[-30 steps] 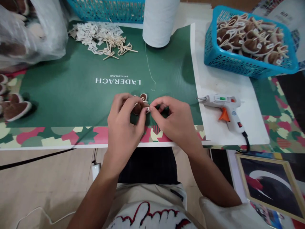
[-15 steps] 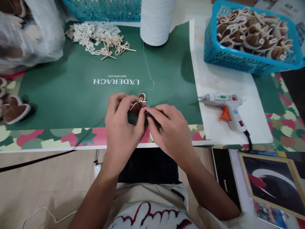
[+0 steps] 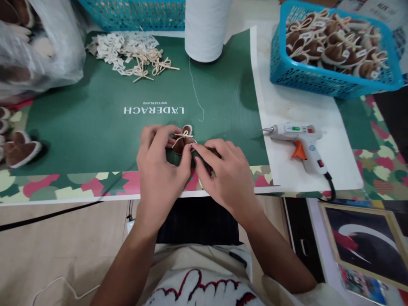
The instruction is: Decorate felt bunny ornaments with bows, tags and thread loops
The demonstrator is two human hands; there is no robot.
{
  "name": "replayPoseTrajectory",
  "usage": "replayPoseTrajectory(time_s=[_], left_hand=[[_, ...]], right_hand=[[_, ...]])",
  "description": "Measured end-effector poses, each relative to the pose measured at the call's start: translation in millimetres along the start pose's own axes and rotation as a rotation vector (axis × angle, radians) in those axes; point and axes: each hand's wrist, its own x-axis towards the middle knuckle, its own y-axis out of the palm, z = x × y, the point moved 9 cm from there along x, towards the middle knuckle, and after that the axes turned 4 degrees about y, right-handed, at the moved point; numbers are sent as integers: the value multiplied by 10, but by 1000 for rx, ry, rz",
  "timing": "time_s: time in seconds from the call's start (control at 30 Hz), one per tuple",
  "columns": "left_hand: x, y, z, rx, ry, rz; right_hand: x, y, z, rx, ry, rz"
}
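Observation:
A miniature brown shoe [image 3: 180,144] with pale trim and a cream bow [image 3: 185,134] lies low over the green sheet, between my hands. My left hand [image 3: 161,159] is closed on it, fingers at its left side and thumb at the near edge. From the right, my right hand [image 3: 223,170] grips at the same near edge, its index fingertip meeting my left thumb. Something small and whitish shows at those fingertips, too little to name. The shoe's near side is partly covered by my fingers.
A white glue gun [image 3: 298,138] lies on white paper at right, below a blue basket [image 3: 331,85] of finished-looking little shoes. Behind are a thread cone [image 3: 207,32], small labels [image 3: 117,49] and loose bows [image 3: 161,66]. More brown shoes [image 3: 22,151] and a plastic bag [image 3: 63,55] are at left.
Both hands hold nearly the same pose on the miniature shoe. The left fingers have drawn slightly back from the bow, showing more of it. The whole view has shifted a little.

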Motion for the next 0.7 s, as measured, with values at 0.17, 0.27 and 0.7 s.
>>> replayPoseTrajectory(time_s=[0.17, 0.27, 0.7], left_hand=[[-1, -2, -5, 5, 16, -14], [2, -4, -25, 34, 42, -19], [-4, 10, 39, -30, 12, 5]], right_hand=[[-9, -38, -5, 1, 1, -45], [-7, -29, 37, -22, -33, -22], [1, -34, 5, -4, 2, -38]])
